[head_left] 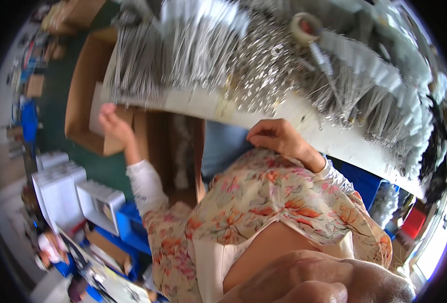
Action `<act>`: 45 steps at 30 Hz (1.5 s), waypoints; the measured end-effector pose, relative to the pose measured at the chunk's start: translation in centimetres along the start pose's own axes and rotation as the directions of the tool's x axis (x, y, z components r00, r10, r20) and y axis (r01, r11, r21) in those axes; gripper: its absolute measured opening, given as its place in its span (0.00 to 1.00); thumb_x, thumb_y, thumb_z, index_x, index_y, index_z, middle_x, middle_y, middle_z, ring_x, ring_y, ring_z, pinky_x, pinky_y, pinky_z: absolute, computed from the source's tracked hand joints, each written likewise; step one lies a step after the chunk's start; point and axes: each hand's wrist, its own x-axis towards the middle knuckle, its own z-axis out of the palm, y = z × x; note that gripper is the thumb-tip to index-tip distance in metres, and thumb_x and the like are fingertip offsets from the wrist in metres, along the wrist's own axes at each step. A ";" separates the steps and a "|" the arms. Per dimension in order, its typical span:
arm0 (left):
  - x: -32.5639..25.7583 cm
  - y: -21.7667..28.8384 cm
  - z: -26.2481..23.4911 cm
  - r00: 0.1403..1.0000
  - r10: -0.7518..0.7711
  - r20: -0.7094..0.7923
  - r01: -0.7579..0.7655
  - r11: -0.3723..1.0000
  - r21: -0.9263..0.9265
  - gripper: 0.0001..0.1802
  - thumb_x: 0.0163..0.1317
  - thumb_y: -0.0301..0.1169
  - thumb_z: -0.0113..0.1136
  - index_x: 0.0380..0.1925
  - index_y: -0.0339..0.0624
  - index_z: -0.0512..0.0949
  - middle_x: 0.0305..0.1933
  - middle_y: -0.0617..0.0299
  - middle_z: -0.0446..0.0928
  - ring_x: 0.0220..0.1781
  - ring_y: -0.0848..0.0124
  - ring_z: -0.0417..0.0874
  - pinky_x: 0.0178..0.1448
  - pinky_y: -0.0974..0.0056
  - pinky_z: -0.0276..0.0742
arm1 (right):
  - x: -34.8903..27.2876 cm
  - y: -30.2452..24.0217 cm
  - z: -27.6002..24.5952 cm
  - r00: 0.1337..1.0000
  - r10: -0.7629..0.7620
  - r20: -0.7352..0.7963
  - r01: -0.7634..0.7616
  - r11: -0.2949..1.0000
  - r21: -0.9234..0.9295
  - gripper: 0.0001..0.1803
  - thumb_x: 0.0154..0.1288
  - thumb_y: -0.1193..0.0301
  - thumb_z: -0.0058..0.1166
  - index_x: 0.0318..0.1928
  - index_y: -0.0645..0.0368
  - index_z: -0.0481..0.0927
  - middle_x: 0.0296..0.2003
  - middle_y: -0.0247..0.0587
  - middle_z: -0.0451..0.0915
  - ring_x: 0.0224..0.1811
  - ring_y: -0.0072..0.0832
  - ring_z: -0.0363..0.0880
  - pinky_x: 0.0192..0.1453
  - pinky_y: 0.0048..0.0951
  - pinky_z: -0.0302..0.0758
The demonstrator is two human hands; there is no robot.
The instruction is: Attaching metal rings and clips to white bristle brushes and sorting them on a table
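My left hand (115,124) is raised over the near corner of a cardboard box (84,93), beside the left end of the worktable (178,101). Its fingers look bent but are smeared by motion, so I cannot tell whether anything is in them. In front of my body, just off the table's front edge, my right hand (279,138) is closed with the fingers curled in. Nothing shows sticking out of it. Bundles of thin metallic strands (198,55) lie along the table, with a heap of small shiny metal pieces (264,65) in the middle.
A tape roll (306,27) sits among the bundles. Under the table's left side stands a deep carton (158,151). White crates (59,192) and blue bins (132,227) are at lower left. A person (54,247) is farther off, and a red object (414,222) is at right.
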 end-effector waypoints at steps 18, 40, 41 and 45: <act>21.9 18.3 30.0 0.614 0.045 0.788 -0.636 0.620 0.460 0.13 0.50 0.43 0.64 0.31 0.47 0.81 0.35 0.55 0.81 0.41 0.56 0.81 0.45 0.56 0.74 | -10.9 -8.0 -14.1 0.810 -0.305 -0.500 0.134 0.927 -0.349 0.06 0.56 0.81 0.55 0.36 0.65 0.80 0.31 0.38 0.78 0.34 0.22 0.78 0.41 0.22 0.74; 14.3 26.5 31.3 0.351 -0.025 0.936 -0.311 0.940 0.142 0.12 0.55 0.37 0.57 0.22 0.41 0.82 0.21 0.63 0.81 0.23 0.73 0.82 0.30 0.67 0.78 | 12.5 -14.3 -31.2 0.834 -0.256 -0.489 -0.258 0.602 -0.755 0.09 0.54 0.65 0.55 0.27 0.57 0.81 0.19 0.36 0.80 0.21 0.26 0.80 0.27 0.31 0.77; 14.5 26.0 31.1 0.364 -0.034 0.931 -0.308 0.939 0.155 0.12 0.55 0.37 0.57 0.22 0.41 0.82 0.21 0.63 0.81 0.23 0.73 0.82 0.30 0.67 0.78 | 13.7 -14.5 -30.6 0.730 -0.303 -0.613 -0.285 0.680 -0.676 0.09 0.51 0.65 0.56 0.25 0.57 0.82 0.15 0.36 0.79 0.16 0.27 0.79 0.25 0.31 0.77; 15.5 27.2 30.5 0.616 0.039 0.786 0.289 0.918 -0.273 0.08 0.65 0.29 0.48 0.38 0.38 0.76 0.31 0.57 0.80 0.28 0.71 0.82 0.30 0.69 0.79 | 15.1 -13.8 -29.8 0.655 -0.303 -0.692 -0.396 0.642 -0.657 0.10 0.50 0.63 0.58 0.25 0.56 0.82 0.19 0.41 0.81 0.21 0.32 0.81 0.28 0.33 0.77</act>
